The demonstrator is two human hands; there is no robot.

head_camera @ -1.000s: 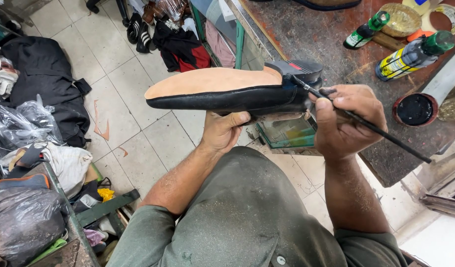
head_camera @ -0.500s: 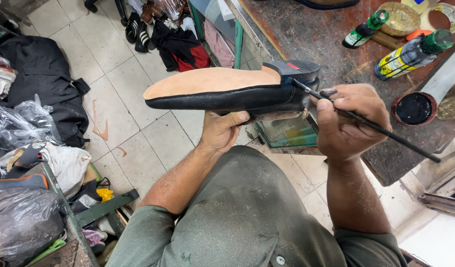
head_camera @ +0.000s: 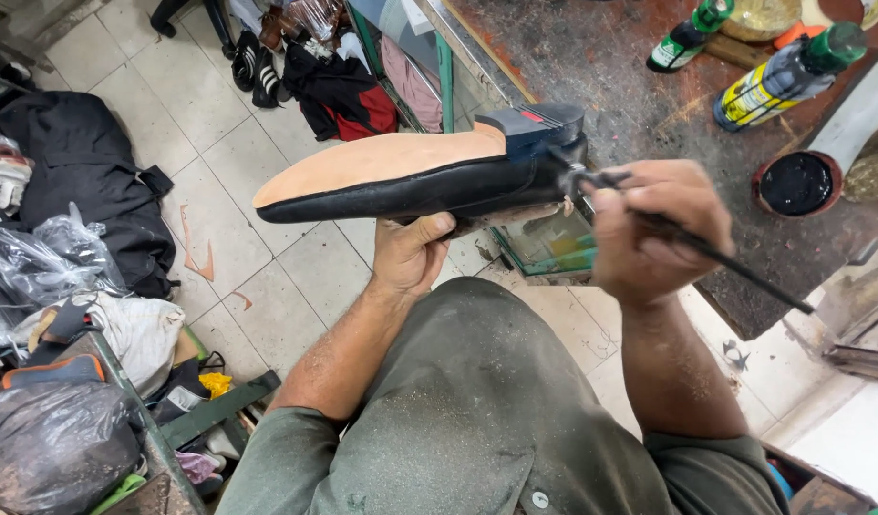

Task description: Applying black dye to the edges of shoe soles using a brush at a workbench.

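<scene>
Black leather shoe (head_camera: 410, 186) with a tan sole and dark heel block, held sole-up and level, toe pointing left, heel right, in mid-air over the tiled floor. Thin dark brush (head_camera: 692, 250), slanting down to the right, bristle tip touching the heel.

open air over tiled floor (head_camera: 267, 238) left; bottles (head_camera: 777, 76), tin (head_camera: 796, 184) crowd workbench (head_camera: 601, 57) right.

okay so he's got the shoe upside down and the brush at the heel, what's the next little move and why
Probably a short stroke of the thin black brush along the black heel block's edge. The right hand holds its tip at the heel, while the left hand props the black leather shoe with tan sole from below, sole up. The round tin of black polish sits close by.
</scene>
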